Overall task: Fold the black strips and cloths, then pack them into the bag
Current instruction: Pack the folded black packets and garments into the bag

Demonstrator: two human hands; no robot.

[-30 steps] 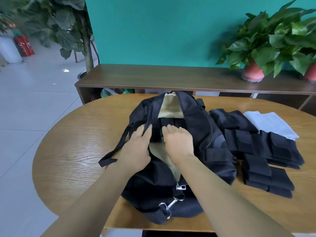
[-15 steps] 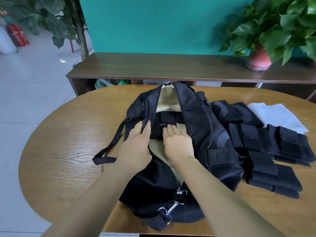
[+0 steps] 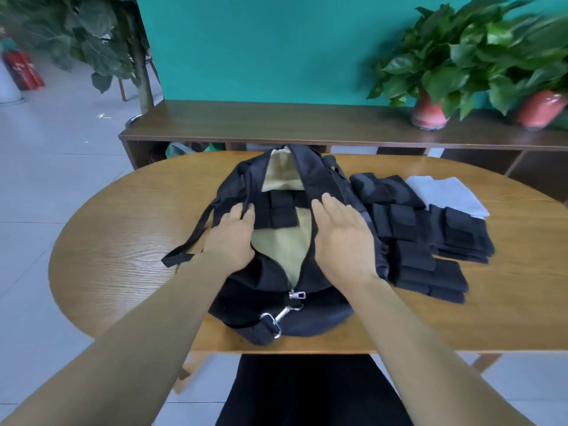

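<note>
I see black fabric duffel bag (image 3: 310,315) unzipped on oval wood-grain table (image 3: 123,259), tan lining showing | folded black strips (image 3: 281,210) inside it | left hand (image 3: 231,241) pinches left zipper edge | right hand (image 3: 344,241) flat, fingers straight, holding nothing | stacked folded black cloths (image 3: 427,259) just right of bag

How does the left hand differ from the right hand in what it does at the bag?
The left hand grips the left edge of the bag opening with curled fingers; the right hand has straight fingers and holds nothing. The left hand shows its back; the right hand is turned thumb-up. Both flank the opening.
</note>
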